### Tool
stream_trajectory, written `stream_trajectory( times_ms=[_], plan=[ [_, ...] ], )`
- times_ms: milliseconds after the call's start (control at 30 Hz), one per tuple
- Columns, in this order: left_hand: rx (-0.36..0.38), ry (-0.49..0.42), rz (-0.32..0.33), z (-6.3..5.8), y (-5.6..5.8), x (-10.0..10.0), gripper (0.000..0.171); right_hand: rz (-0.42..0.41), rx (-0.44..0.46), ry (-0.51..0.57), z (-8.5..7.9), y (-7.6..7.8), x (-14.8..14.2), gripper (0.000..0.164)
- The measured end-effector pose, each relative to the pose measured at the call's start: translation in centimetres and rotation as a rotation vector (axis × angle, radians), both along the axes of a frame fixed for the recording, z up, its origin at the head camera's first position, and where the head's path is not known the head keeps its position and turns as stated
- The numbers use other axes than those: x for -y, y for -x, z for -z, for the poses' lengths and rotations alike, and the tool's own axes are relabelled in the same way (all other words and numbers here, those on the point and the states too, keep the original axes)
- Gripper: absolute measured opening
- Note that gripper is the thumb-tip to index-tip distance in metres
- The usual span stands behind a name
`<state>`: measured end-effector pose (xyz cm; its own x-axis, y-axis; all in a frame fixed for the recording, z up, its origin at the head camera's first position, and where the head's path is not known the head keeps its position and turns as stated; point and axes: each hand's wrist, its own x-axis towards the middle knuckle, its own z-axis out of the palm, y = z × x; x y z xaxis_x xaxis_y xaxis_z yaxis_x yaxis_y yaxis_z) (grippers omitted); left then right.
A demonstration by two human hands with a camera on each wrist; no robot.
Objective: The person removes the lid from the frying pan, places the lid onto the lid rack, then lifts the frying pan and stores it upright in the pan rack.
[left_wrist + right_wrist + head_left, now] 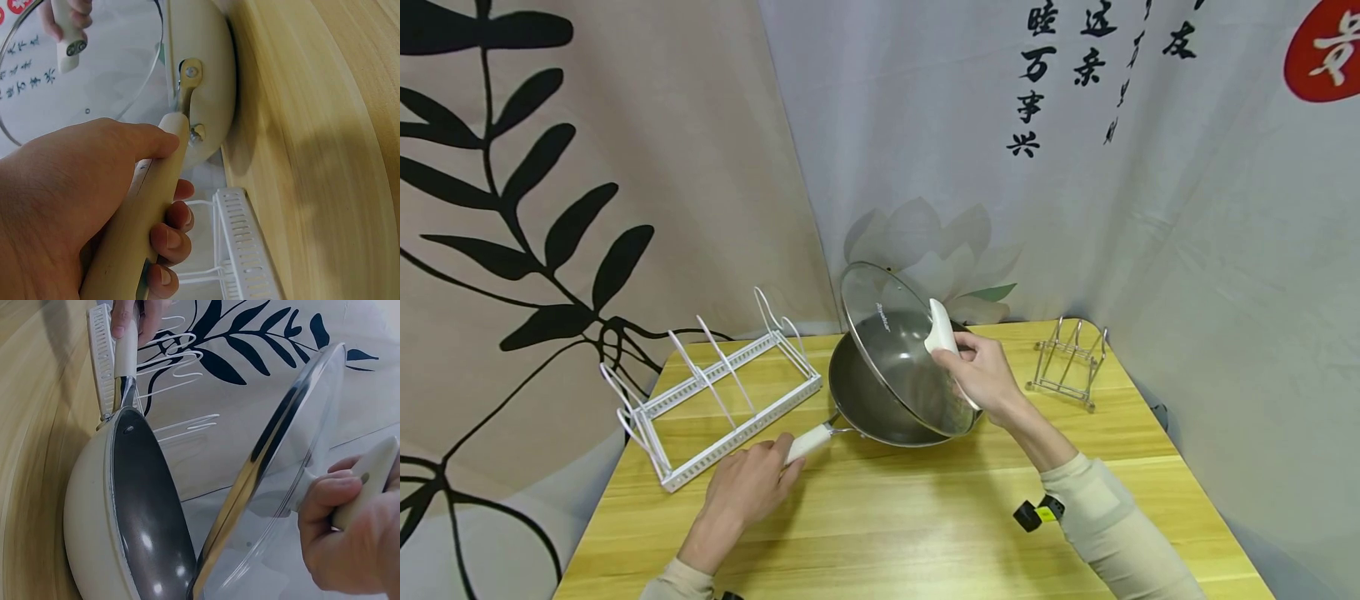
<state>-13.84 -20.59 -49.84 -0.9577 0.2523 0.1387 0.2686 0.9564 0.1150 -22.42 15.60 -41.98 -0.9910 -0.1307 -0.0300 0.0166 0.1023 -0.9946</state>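
A wok-like pan (852, 390) with a dark inside and cream outside (87, 506) stands on the table. My left hand (748, 485) grips its pale handle (808, 444); in the left wrist view the thumb lies along the handle (159, 169), with the fingers curled beneath. My right hand (983, 375) holds the white handle (940, 327) of a glass lid (880, 312). That lid tilts steeply over the pan, leaving the left part of the inside uncovered. Its lower metal rim (234, 503) comes close to the pan's edge; whether they touch I cannot tell.
To the left of the pan stands a white rack (741, 429) with wire dividers. At the table's back right is a small metal wire rack (1067, 367). A printed curtain (925, 100) hangs behind the wooden table (925, 533).
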Motion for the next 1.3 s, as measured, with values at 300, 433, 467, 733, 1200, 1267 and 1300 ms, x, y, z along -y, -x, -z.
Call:
stream_trajectory(
  times_ms=[300, 433, 467, 733, 1200, 1267, 1300],
  plan=[
    [0.005, 0.001, -0.001, 0.0, 0.0, 0.0, 0.023, -0.046, 0.075, 0.092, -0.3, 0.0, -0.5, 0.048],
    [0.004, 0.001, 0.000, 0.0, 0.0, 0.0, 0.023, -0.061, 0.088, 0.127, -0.3, 0.0, -0.6, 0.046],
    [0.003, 0.000, 0.000, 0.0, 0.0, 0.0, 0.023, -0.065, 0.090, 0.136, -0.3, 0.0, -0.7, 0.046],
    [0.006, -0.001, 0.002, 0.1, 0.0, 0.0, 0.023, -0.103, 0.089, 0.166, -0.1, 0.1, -1.1, 0.045],
    [0.004, 0.005, 0.001, 0.1, 0.1, 0.0, 0.022, -0.114, 0.103, 0.214, -0.4, -0.1, -1.6, 0.046],
    [0.002, 0.003, 0.001, 0.1, 0.1, 0.0, 0.023, -0.115, 0.105, 0.229, -0.5, -0.1, -1.6, 0.046],
    [-0.001, 0.001, 0.002, 0.1, 0.1, 0.0, 0.023, -0.116, 0.107, 0.237, -0.5, -0.1, -1.7, 0.046]
  ],
)
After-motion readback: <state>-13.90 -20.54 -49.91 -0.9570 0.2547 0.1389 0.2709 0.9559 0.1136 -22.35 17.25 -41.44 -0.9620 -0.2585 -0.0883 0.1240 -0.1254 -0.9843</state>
